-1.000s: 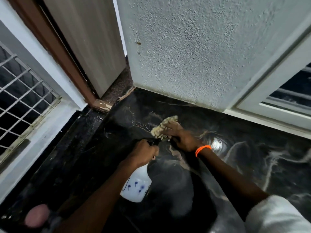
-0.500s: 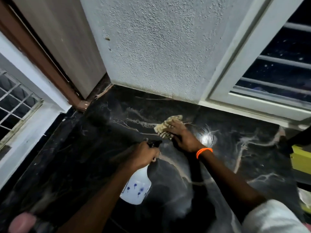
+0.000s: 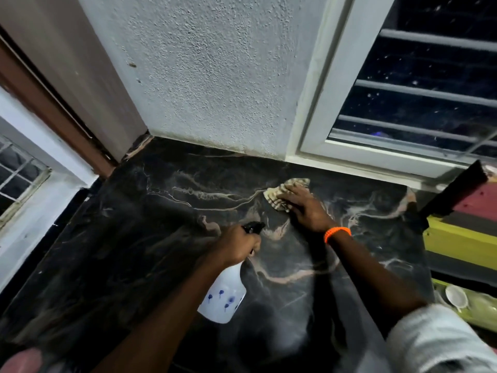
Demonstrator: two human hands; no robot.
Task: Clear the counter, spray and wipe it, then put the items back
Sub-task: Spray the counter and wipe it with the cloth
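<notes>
The counter is black marble with pale veins and fills the middle of the head view. My left hand grips the black trigger head of a white spray bottle with blue drop marks, held just above the stone. My right hand, with an orange band at the wrist, presses a crumpled beige cloth flat onto the counter near the back wall. The fingers lie spread over the cloth.
A rough white wall and a barred window stand behind the counter. A wooden door frame is at back left. Yellow and red things and a white dish lie beyond the counter's right edge.
My right hand has slid the cloth to the right along the back of the counter. The view has turned right with it. My left hand keeps its hold on the bottle.
</notes>
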